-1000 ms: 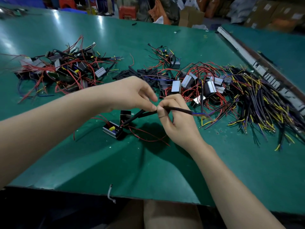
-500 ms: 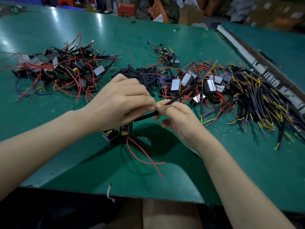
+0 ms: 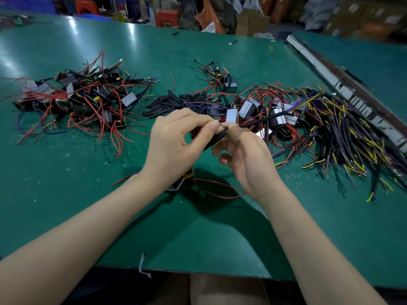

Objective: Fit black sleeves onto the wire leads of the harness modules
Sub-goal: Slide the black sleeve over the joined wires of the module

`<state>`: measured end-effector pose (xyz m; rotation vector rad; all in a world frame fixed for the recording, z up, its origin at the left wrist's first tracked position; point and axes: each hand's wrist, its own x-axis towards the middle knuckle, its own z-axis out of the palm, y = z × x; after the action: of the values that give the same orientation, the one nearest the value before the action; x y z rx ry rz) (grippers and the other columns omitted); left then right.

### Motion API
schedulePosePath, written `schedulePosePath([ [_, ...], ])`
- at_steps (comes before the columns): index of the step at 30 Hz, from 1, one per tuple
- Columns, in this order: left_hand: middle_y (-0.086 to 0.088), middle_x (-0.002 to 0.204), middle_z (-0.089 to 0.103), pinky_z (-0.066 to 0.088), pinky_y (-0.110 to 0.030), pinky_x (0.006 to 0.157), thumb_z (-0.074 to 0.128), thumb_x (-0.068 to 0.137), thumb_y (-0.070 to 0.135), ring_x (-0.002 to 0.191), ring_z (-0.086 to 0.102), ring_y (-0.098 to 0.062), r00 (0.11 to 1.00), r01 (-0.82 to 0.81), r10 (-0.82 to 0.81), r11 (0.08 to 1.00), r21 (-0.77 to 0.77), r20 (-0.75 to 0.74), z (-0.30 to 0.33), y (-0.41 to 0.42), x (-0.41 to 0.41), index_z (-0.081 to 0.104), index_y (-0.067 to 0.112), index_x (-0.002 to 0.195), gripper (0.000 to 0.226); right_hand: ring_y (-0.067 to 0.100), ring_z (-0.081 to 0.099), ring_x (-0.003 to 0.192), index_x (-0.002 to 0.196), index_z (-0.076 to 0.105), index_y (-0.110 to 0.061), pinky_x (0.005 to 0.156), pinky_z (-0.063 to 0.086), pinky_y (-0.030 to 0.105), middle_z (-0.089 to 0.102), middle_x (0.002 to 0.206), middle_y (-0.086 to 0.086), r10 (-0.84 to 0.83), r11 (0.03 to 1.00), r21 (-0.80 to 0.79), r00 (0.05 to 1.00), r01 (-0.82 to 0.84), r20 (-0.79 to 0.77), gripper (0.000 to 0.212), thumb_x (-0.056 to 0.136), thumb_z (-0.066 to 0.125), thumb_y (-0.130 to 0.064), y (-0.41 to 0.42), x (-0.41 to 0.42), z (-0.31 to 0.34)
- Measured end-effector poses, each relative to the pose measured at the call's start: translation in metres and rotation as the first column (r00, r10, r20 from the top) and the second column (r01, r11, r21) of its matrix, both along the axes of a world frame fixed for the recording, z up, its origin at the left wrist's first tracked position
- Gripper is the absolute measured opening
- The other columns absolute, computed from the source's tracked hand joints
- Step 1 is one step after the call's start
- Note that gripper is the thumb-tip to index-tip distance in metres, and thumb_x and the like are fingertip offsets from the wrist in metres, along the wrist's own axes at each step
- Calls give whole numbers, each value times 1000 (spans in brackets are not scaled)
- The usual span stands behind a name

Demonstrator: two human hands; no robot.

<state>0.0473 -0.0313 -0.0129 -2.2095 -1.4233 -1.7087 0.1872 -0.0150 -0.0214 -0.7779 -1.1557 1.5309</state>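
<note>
at frame centre, left hand (image 3: 174,139) with thumb and forefinger pinched together on a black sleeve (image 3: 217,138), fingers curled round it. right hand (image 3: 246,155) just beside, touching the same sleeve with curled fingertips, pinching the wire lead (image 3: 266,118) that runs up and to the right out of the sleeve, yellow and purple strands showing at its far end. below the hands, low centre, a harness module (image 3: 179,182) lying on the green table (image 3: 88,194), partly hidden under the left wrist, red wires (image 3: 220,190) looping out to the right of it. upper left: a heap of modules with red wires (image 3: 83,100). above the hands: a small heap of loose black sleeves (image 3: 174,103). right of centre: more modules (image 3: 248,108) tangled in red wire. far right: a spread of black, purple and yellow leads (image 3: 352,137). cardboard boxes (image 3: 251,22) beyond the table's far edge.
</note>
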Motion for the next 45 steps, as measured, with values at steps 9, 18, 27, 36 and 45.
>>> schedulePosePath([
  [9, 8, 72, 60, 43, -23, 68, 64, 88, 16, 68, 54, -8, 981, -31, 44, 997, -70, 188, -5, -5, 18, 73, 12, 82, 11, 14, 55, 62, 72, 71, -33, 53, 37, 22, 62, 62, -5, -238, 961, 186, 952, 203, 193, 26, 85, 49, -36, 1, 1, -5],
  [18, 0, 67, 59, 46, -44, 67, 63, 84, 19, 66, 54, -22, 912, -214, 247, 968, -134, 327, -10, -5, 42, 62, 8, 68, 19, 10, 54, 76, 94, 67, -11, 71, 40, 14, 60, 84, -4, -502, 770, 626, 725, 126, 472, 28, 98, 41, -23, 1, 4, -12],
  [27, 4, 67, 52, 45, -43, 73, 61, 81, 26, 75, 53, -27, 940, -332, 336, 879, -343, -51, -5, 9, 31, 55, 15, 66, 19, 29, 63, 89, 103, 70, -7, 73, 50, 40, 66, 100, 8, -734, 597, 802, 395, -10, 552, 21, 92, 54, -16, 2, 11, -15],
  [36, 3, 73, 50, 44, -38, 71, 57, 86, 24, 80, 53, -27, 788, -49, -108, 971, -236, -606, 23, 21, -2, 68, 10, 80, 19, 10, 52, 90, 94, 69, -3, 81, 42, 19, 57, 99, -1, -613, 678, 735, 572, 26, 545, 12, 90, 59, 0, 13, 13, -18],
  [45, 0, 88, 59, 41, -22, 80, 53, 91, 26, 83, 54, -12, 797, 281, -482, 829, -484, -364, 24, 26, -34, 66, 9, 92, 21, 2, 61, 73, 87, 61, -33, 74, 48, 18, 64, 80, -14, -140, 922, 379, 845, -79, 517, 16, 95, 57, -20, 8, 19, -5],
])
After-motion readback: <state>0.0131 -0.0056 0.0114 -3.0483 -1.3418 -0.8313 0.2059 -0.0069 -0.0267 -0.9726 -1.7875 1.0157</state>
